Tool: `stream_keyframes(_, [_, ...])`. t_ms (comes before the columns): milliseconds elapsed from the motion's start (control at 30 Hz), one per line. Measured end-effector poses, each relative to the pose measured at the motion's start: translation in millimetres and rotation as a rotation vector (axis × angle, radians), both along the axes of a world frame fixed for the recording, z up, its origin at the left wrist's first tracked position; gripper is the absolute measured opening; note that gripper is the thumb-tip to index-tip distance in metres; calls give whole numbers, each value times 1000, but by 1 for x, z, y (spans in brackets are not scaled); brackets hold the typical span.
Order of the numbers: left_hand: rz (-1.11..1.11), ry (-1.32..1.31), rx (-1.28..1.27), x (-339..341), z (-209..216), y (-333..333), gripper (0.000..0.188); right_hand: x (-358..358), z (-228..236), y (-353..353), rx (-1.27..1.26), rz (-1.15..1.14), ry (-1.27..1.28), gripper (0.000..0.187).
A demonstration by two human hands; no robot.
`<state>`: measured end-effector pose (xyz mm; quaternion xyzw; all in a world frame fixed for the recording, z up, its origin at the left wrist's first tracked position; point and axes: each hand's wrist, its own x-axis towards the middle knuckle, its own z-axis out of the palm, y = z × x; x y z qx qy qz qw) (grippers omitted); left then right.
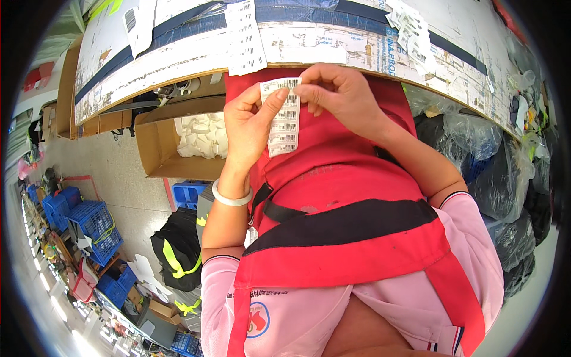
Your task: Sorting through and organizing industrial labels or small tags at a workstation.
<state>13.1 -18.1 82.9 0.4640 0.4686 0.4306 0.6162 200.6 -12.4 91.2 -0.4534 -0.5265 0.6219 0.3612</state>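
Note:
A strip of white barcode labels (284,126) hangs over my red apron, just in front of the table edge. My left hand (254,119) pinches it near the top, thumb laid across the front. At the strip's upper right edge, my right hand (333,95) has its thumb and forefinger pressed together. Whether a label is between those fingertips is too small to tell. Another sheet of barcode labels (245,41) lies on the table straight ahead, its lower end at the front edge.
The worn table (178,77) carries a heap of label strips (411,38) at right and a white tag (139,30) at left. Below stands a cardboard box (156,149) with white pieces. Bagged dark goods (499,178) are at right, blue crates (95,229) at left.

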Motion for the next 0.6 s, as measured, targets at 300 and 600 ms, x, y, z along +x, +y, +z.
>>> stream_keyframes(300, [-66,-66,-74,2,1,0,13,8,12,2,21,-13,16,15])
stream_keyframes(600, [-95,-209,-129,-2,-11,0,13,11,6,6,-56,133,88,17])
